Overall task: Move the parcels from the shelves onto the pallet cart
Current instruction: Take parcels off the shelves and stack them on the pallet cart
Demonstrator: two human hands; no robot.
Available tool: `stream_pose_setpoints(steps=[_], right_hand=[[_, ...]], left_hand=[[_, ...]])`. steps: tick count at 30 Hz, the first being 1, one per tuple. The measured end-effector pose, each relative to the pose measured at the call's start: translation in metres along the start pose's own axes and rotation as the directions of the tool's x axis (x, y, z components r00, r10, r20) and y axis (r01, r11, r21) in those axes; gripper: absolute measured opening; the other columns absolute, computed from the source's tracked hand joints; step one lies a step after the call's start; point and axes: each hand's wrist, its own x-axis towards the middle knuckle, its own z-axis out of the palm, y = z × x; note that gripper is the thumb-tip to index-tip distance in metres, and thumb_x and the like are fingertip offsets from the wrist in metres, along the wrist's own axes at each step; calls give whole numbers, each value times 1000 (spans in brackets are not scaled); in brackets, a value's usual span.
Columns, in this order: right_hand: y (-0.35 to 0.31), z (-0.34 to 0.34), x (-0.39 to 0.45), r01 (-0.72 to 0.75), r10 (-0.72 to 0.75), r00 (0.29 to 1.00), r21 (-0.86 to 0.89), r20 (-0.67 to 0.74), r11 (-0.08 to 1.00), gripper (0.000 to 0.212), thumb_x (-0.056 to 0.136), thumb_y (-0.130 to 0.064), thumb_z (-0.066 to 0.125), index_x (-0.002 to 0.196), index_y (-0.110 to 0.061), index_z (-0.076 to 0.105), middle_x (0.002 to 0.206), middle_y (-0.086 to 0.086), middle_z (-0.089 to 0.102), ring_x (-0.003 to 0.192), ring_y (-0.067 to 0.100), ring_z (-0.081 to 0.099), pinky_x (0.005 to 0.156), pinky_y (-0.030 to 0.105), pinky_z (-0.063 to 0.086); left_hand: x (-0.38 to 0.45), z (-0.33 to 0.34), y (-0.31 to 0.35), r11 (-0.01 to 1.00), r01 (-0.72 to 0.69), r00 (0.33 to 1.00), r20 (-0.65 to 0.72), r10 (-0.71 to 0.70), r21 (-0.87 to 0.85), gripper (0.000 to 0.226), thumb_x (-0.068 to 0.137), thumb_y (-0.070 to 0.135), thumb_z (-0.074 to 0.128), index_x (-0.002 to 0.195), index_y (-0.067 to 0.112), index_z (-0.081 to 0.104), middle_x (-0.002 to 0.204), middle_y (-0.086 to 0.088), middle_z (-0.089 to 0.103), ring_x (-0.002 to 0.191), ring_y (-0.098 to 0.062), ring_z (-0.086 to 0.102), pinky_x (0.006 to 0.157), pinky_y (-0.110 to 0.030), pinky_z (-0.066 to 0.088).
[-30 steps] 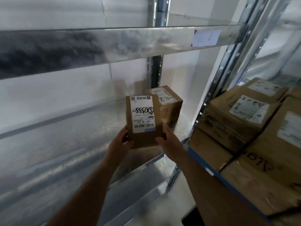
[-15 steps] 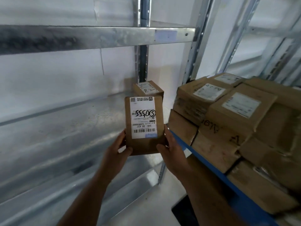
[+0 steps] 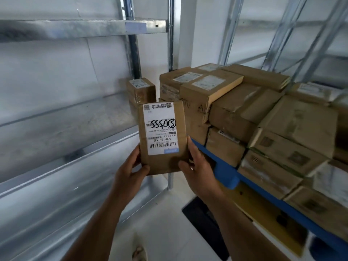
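Head view: a labelled parcel held in both hands beside the loaded cart

Head camera looks down at a brown parcel point(image 3: 162, 137) that we hold upright in front of us, its white shipping label facing us with the printing upside down and black handwriting across the middle. Our left hand point(image 3: 130, 173) grips the lower left corner, thumb on the front face and fingers point(image 3: 137, 154) curled up along the left edge. Our right hand point(image 3: 197, 170) grips the lower right corner, thumb pressed on the front and the rest wrapped behind the right edge. The parcel is off any surface, between the metal shelf point(image 3: 62, 140) on the left and the pallet cart point(image 3: 224, 171) on the right, just beside the cart's blue near corner. Stacked cardboard boxes point(image 3: 263, 117) fill the cart in several layers, many with white labels on top. Farther back, a second small parcel point(image 3: 141, 90) stands on the shelf by the rear upright, just left of the stack. Above it runs an upper shelf beam point(image 3: 84, 28) with a pale tag. A dark mat point(image 3: 205, 226) lies on the pale floor below the cart's edge.
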Motion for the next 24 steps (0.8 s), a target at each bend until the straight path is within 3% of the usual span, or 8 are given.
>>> stream_pose_setpoints(steps=[3,7,9,13,15,19,24], right_hand=[[-7,-23,-21,33,-34,998,-11,-50,999,73,93,-19,52,145,-50,11,139,-4,44,121,10,49,101,42,46],[-21,-59,-46,93,-98,984,-47,-147,995,74,93,-19,51,145,-49,10,144,-3,38,124,14,47,98,45,48],[-28,-78,-58,110,-126,970,-87,-210,990,72,93,-23,50,147,-47,9,145,-2,36,124,15,46,97,46,49],[-44,-115,-81,118,-163,927,-150,-338,982,71,85,-43,44,146,-49,8,142,-5,37,118,13,50,93,46,50],[-50,-137,-92,111,-181,886,-184,-427,977,71,83,-47,43,147,-46,13,141,-6,39,118,11,50,92,44,51],[-50,-182,-112,82,-194,781,-210,-594,974,64,86,-33,48,146,-34,26,142,-6,45,127,10,46,93,43,51],[-41,-228,-133,-42,-135,653,-214,-745,976,61,85,-37,48,144,-35,32,126,-6,57,111,8,56,89,39,53]], left_hand=[[-15,11,23,998,-55,998,-16,55,10,61,90,7,56,140,34,36,121,18,52,100,10,52,66,6,38],[-28,30,54,985,-149,987,42,153,-83,61,91,8,54,140,38,35,122,24,54,110,7,53,69,2,41],[-31,41,71,976,-188,978,71,196,-107,60,91,12,55,139,42,34,119,30,53,108,15,50,69,1,42],[-32,62,110,952,-264,949,134,285,-155,59,91,21,57,130,58,33,113,38,53,105,20,48,68,1,42],[-30,77,132,935,-299,926,177,332,-189,58,88,30,59,127,64,33,111,41,53,105,21,48,72,-5,45],[-24,118,175,902,-343,841,342,419,-263,56,81,39,53,128,62,33,121,33,53,113,10,49,90,-25,44],[-13,173,212,867,-422,729,470,498,-264,62,92,30,54,142,47,21,117,34,51,98,19,51,79,-13,47]])
